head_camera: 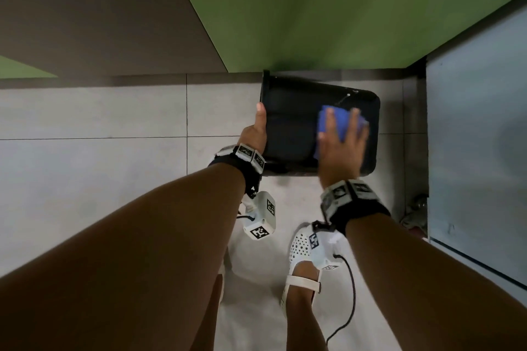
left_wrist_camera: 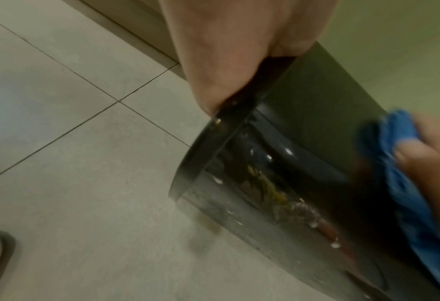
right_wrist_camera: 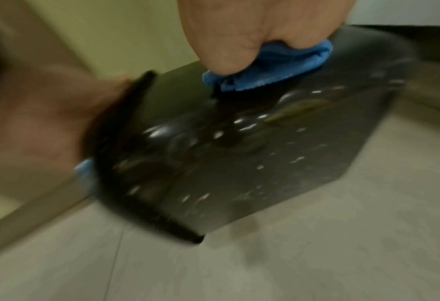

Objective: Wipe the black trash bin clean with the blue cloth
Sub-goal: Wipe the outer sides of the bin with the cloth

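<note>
The black trash bin [head_camera: 291, 128] is tipped on its side above the tiled floor, close to the green wall. My left hand [head_camera: 255, 131] grips its rim, thumb lying along the edge. My right hand [head_camera: 340, 148] presses the blue cloth [head_camera: 340, 120] flat on the bin's upper side, fingers spread and straight. In the left wrist view the bin [left_wrist_camera: 304, 126] shows drops and yellowish streaks, with the cloth [left_wrist_camera: 394, 163] at the right. The right wrist view is blurred; the cloth [right_wrist_camera: 265, 69] is bunched under my palm on the wet bin [right_wrist_camera: 265, 163].
A green wall [head_camera: 313, 8] stands right behind the bin and a grey panel [head_camera: 479, 137] closes the right side. Pale floor tiles [head_camera: 114, 151] stretch to the left. My foot in a white shoe [head_camera: 302, 265] stands just below the bin.
</note>
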A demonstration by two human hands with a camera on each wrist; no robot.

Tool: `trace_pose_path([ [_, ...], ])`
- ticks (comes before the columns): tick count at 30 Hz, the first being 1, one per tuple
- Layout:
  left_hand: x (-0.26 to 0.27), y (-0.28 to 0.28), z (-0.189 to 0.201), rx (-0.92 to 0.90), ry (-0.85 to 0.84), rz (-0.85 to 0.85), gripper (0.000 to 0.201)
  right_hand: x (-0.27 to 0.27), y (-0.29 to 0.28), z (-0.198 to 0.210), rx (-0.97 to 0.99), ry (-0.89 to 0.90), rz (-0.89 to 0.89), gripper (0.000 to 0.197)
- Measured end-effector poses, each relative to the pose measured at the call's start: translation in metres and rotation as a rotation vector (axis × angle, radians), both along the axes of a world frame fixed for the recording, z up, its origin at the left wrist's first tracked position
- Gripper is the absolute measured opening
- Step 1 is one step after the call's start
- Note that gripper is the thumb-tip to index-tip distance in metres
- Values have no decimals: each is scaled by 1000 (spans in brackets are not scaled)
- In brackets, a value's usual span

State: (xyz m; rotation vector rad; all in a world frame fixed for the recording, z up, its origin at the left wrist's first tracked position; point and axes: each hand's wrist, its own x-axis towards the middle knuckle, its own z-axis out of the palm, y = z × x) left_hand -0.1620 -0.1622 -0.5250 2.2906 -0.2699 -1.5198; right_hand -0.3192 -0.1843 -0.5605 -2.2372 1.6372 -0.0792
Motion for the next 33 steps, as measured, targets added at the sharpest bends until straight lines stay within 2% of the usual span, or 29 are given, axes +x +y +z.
trace_pose_path([
  [3, -1, 1, -3, -25, 5, 46, 82, -30, -14, -4, 181, -11, -297, 50],
  [5, -2, -1, -3, -37, 3, 53, 81, -29, -14, -6, 185, 12, -371, 50],
  [7, -1, -1, -4, -31, -5, 44, 84, -13, -9, -5, 115, 44, -372, 48],
  [9, 0, -2, -5, -23, 0, 46, 85, 10, 1, -2, 74, 38, -293, 48],
  [14, -1, -2, -3, -46, 42, 104, 83, 60, 36, 7, 81, -19, 102, 51],
  [18, 1, -3, -3, -7, 32, 43, 86, 43, 23, 6, 137, -24, 190, 55],
  [20, 1, -2, -2, -3, 26, 46, 87, 23, 7, 2, 102, 31, 114, 52],
  [24, 1, -1, -4, -15, 29, 40, 86, -12, -19, -1, 182, 81, -198, 52],
  [26, 0, -2, -5, -26, 27, 55, 86, -9, -24, -4, 190, 80, -301, 52],
  [28, 1, -2, -6, -30, 38, 65, 86, 6, -20, -3, 88, 94, -382, 52],
  [30, 1, -2, -7, -28, 34, 58, 84, 27, -7, 4, 80, 59, -278, 50],
  [33, 2, -3, -4, -18, 28, 33, 78, 49, 18, 10, 102, 10, 147, 50],
])
